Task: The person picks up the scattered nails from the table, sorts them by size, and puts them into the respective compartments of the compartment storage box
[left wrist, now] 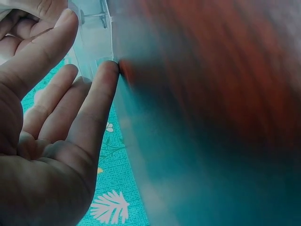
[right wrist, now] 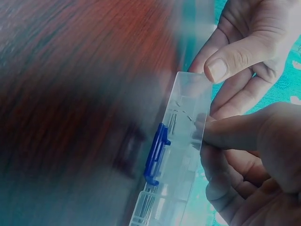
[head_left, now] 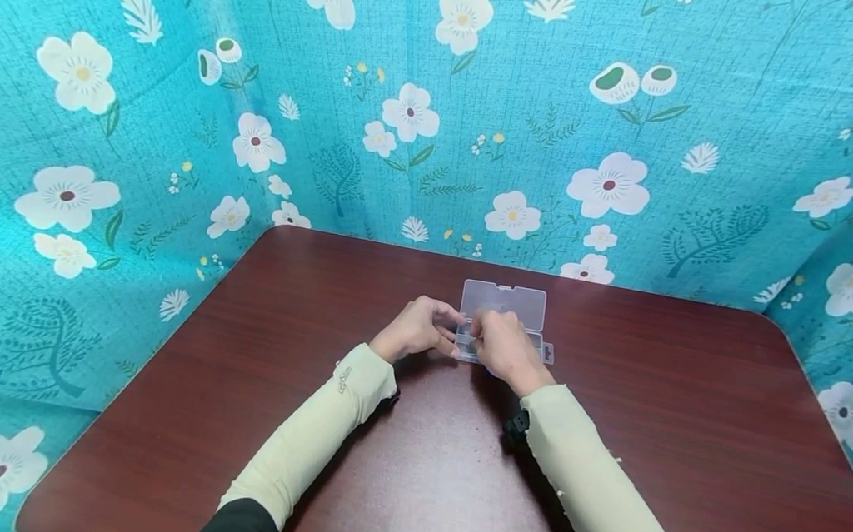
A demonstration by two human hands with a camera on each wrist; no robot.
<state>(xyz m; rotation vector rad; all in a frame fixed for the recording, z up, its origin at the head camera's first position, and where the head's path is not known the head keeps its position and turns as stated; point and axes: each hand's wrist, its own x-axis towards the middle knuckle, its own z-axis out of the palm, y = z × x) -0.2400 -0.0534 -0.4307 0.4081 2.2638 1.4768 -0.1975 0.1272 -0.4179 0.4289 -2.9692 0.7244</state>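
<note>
A clear plastic case [head_left: 468,356] with compartments lies on the table, its lid [head_left: 503,304] raised at the back. My left hand [head_left: 420,330] holds the left end of this case between thumb and extended fingers; the other fingers hang loose. Inside the same end, the fingertips of my right hand [head_left: 505,345] pinch a thin, dark metal piece [right wrist: 185,112], whose held end is hidden. Several thin metal rods [right wrist: 148,207] show through the case wall in the right wrist view. A blue latch [right wrist: 156,155] is on the case's near side.
The case stands on a dark red-brown table [head_left: 291,456] near its back edge. A turquoise flowered cloth [head_left: 437,133] hangs behind and at both sides. A clear hang tab [head_left: 548,353] sticks out at the case's right end.
</note>
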